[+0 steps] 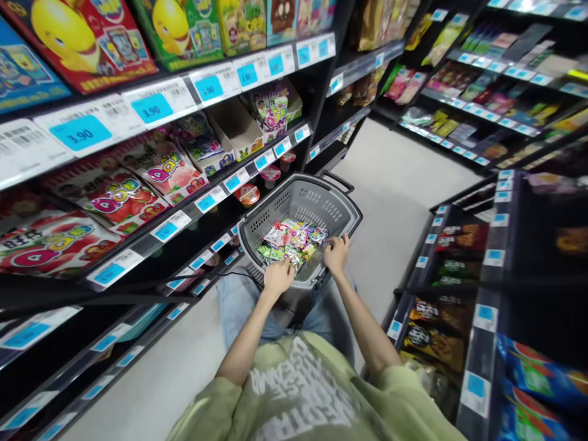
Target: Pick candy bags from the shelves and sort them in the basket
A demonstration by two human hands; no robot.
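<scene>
A grey plastic shopping basket point(321, 208) is in front of my knees, with several colourful candy packets point(294, 236) heaped inside it. My left hand point(279, 277) reaches over the near rim, its fingers bent closed on the edge of a green and white candy packet point(290, 254). On the right side of the basket is my right hand point(337, 252), just inside the rim beside the heap. Its fingers are curled together, and what they hold, if anything, is too small to make out.
Shelves on the left carry gummy candy bags point(114, 196), an open cardboard display box point(236, 131) and toy-candy boxes point(179, 27) above price labels. Small jelly cups point(248, 195) sit near the basket. A low snack rack point(487, 257) borders the aisle floor point(390, 165) on the right.
</scene>
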